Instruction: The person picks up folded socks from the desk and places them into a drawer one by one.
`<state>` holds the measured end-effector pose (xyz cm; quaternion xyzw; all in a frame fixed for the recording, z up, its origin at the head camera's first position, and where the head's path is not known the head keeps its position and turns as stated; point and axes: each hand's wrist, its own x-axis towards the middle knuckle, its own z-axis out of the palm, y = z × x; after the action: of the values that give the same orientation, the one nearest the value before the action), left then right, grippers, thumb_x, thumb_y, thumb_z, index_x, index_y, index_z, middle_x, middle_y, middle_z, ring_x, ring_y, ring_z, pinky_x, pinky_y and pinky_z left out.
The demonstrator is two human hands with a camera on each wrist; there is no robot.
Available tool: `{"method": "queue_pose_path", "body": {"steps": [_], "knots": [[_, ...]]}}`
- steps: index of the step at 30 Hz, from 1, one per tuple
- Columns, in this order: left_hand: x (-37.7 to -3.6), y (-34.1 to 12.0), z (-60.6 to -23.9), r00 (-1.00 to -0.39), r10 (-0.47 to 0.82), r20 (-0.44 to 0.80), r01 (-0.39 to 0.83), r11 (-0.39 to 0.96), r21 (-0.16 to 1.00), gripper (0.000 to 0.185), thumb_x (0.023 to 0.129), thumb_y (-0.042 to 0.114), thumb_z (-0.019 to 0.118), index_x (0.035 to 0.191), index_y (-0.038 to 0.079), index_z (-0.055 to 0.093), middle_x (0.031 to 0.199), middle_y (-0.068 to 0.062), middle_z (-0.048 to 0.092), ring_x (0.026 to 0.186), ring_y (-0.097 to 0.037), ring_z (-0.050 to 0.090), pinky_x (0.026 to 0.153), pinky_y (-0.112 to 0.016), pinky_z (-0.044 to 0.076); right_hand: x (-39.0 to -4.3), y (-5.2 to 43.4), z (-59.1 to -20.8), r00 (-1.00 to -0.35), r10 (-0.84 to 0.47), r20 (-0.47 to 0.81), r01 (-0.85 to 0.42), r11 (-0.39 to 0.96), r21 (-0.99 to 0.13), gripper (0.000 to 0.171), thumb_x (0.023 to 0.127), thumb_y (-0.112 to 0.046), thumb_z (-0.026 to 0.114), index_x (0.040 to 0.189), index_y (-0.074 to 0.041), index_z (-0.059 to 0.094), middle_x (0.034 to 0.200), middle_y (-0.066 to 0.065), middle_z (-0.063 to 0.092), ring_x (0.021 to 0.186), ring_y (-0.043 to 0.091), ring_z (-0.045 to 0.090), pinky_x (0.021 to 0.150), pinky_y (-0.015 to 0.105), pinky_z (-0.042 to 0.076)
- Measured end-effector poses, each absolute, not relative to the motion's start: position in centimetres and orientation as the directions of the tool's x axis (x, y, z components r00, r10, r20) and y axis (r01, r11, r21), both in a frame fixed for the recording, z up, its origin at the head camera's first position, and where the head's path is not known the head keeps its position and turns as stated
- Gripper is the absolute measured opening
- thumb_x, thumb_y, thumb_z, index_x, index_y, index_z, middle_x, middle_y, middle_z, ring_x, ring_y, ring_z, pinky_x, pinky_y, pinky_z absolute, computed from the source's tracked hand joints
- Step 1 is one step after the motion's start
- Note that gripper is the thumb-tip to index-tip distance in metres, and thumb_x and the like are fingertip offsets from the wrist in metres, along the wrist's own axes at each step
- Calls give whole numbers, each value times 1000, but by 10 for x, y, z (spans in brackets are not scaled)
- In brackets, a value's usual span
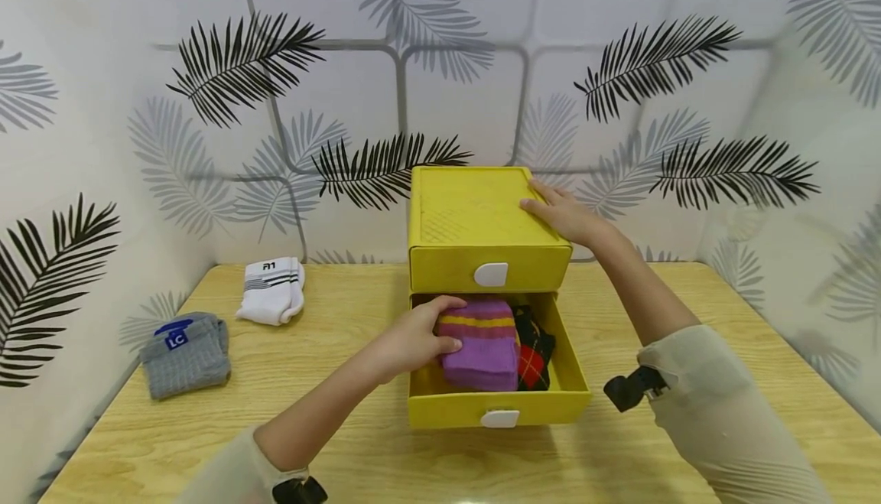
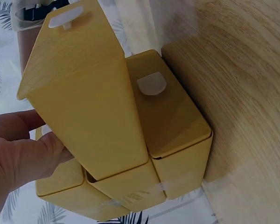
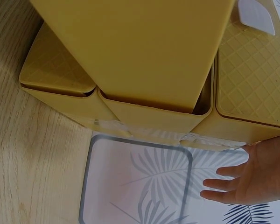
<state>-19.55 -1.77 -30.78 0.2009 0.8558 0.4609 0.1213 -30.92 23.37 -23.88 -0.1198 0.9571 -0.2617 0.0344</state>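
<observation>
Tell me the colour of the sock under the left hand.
Purple sock with yellow and pink stripes; head view shows it best.

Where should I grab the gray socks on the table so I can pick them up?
Probably across the middle of the folded gray socks, coming straight down from above. The bundle lies flat on the wooden table, soft and thick, with open space on all sides, so fingers can likely pinch its two long edges together.

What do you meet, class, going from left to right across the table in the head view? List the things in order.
Grey sock → white sock → left hand → purple striped sock → red and black argyle sock, both in the open lower drawer → right hand.
</observation>
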Motion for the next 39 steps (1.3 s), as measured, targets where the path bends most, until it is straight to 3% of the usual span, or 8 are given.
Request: {"method": "queue_pose_path", "body": {"steps": [6, 8, 12, 19, 23, 27, 35, 39], "knots": [[-189, -24, -302, -882, 464, -79, 143, 423, 895, 53, 88, 3, 60, 137, 2, 40, 122, -16, 49, 90, -22, 54, 78, -35, 47, -309, 234, -240, -970, -243, -4, -207, 834, -512, 66, 98, -44, 31, 149, -11, 7, 149, 25, 5, 134, 42, 1, 101, 61, 6], [-186, -28, -299, -882, 456, -122, 41, 333, 942, 57, 90, 5, 58, 140, -1, 32, 130, -20, 42, 99, -27, 54, 83, -39, 46, -309, 234, -241, -970, -243, -5, -206, 832, -515, 66, 98, -45, 31, 149, -11, 7, 149, 24, 5, 134, 42, 1, 101, 61, 6], [-177, -35, -289, -885, 432, -173, -102, 184, 978, 62, 93, 9, 51, 144, -3, 17, 143, -26, 22, 123, -36, 37, 97, -48, 34, -308, 235, -241, -969, -246, -10, -205, 831, -517, 66, 97, -46, 31, 149, -11, 7, 149, 24, 5, 134, 43, 1, 101, 61, 6], [-161, -44, -279, -857, 493, -148, -130, 71, 989, 55, 96, 8, 45, 143, -5, 19, 144, -27, 17, 128, -38, 29, 103, -47, 24, -309, 235, -241, -967, -256, -5, -217, 829, -515, 66, 98, -45, 30, 149, -11, 6, 149, 24, 4, 134, 42, 1, 102, 61, 6], [-150, -45, -279, -811, 579, -82, -142, -59, 988, 48, 96, 7, 44, 138, -9, 26, 141, -27, 26, 127, -38, 32, 102, -42, 29, -309, 235, -242, -964, -264, 3, -228, 827, -513, 66, 98, -44, 30, 149, -9, 6, 149, 23, 6, 134, 40, 1, 102, 59, 6], [-133, -40, -288, -727, 685, -47, -224, -171, 959, 39, 96, 6, 45, 129, -13, 38, 128, -26, 45, 116, -35, 47, 96, -39, 37, -309, 234, -241, -964, -267, 0, -228, 824, -519, 66, 98, -45, 30, 149, -10, 5, 149, 23, 4, 134, 40, 0, 102, 60, 5], [-109, -14, -333, -513, 824, -242, -498, -56, 866, 42, 99, 20, 41, 126, -12, 42, 124, -25, 51, 112, -37, 50, 94, -42, 39, -308, 233, -240, -962, -273, 21, -243, 814, -528, 65, 99, -42, 30, 148, -7, 8, 149, 24, 6, 134, 40, 1, 102, 59, 6], [-110, -1, -353, -518, 780, -352, -622, -61, 781, 57, 97, 32, 46, 130, -13, 34, 123, -25, 51, 115, -38, 47, 96, -43, 37, -308, 233, -240, -962, -270, 22, -241, 814, -529, 65, 99, -42, 31, 148, -7, 7, 149, 23, 6, 135, 40, 1, 103, 59, 5]]}}
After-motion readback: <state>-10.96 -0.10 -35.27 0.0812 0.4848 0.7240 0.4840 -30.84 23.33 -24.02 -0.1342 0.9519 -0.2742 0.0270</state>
